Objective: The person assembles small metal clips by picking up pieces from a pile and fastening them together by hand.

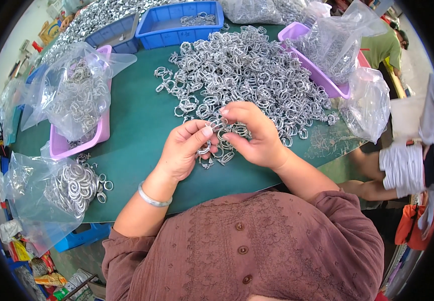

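My left hand (179, 150) pinches a small silver metal ring piece (217, 124) between thumb and fingers. More ring pieces show under and beside its fingertips, and I cannot tell whether they are held too. Close by on the right, my right hand (257, 135) is curved, thumb and forefinger apart, their tips near that piece. Through the gap between them, loose ring pieces are visible. Just beyond both hands spreads a big heap of silver ring pieces (247, 70) on the green tabletop (137, 100).
A purple tray (104, 128) with a plastic bag stands left. Nearer lies a bag of flat silver rings (76, 188). Blue bins (177, 35) line the back. Another purple tray (322, 78) and a clear bag (367, 105) sit right. Another person's arm (360, 190) is beside the table.
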Available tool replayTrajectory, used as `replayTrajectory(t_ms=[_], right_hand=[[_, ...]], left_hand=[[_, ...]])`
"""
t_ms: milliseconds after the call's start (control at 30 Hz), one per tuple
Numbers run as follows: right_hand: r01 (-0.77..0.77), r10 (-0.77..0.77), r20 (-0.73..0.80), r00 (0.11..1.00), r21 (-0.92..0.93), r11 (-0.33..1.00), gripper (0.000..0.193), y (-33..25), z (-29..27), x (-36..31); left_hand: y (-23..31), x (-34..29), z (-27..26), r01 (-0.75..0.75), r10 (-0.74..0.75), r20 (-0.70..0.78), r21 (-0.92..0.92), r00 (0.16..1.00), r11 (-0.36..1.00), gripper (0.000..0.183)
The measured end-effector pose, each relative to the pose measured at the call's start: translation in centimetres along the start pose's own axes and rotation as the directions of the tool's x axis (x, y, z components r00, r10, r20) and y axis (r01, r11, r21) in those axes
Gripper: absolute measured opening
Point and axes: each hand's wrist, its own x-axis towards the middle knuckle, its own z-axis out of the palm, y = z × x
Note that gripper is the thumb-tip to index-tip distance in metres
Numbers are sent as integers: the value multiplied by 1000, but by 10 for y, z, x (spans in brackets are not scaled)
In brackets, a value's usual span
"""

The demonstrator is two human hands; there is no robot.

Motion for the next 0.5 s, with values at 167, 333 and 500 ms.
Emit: replayTrajectory(t_ms=[167,333,500], right_hand=[[-214,228,21,973,442,871,36,5,1,-4],[-214,225,27,974,443,871,37,6,0,-5],[-216,228,25,973,431,876,37,3,-1,-5]], left_hand=[[-2,1,5,-132,136,-48,80,990,988,17],[-8,2,5,-344,371,-18,331,929,879,25],[-9,2,4,-374,407,-2,389,913,842,25]])
